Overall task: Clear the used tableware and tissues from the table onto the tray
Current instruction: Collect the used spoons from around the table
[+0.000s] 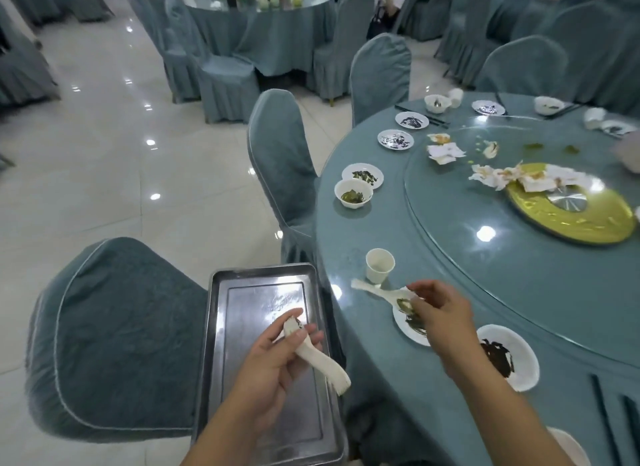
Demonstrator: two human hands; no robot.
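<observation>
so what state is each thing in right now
tray, no tableware lying in it yet
left hand, grips first spoon over the tray
first spoon, soiled, held above tray
right hand, pinches second spoon's bowl end
second spoon, bowl end over small plate, handle toward paper cup
small plate, dirty, on table
paper cup, upright
near plate, dark smear
bowl, upright, green leftovers
tissues, crumpled on turntable

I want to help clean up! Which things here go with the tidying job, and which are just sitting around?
For the job: tray, left hand holding first spoon, right hand pinching second spoon over dirty plate, paper cup, bowl, crumpled tissues.

Just around: covered chair, glass turntable, far table.
</observation>
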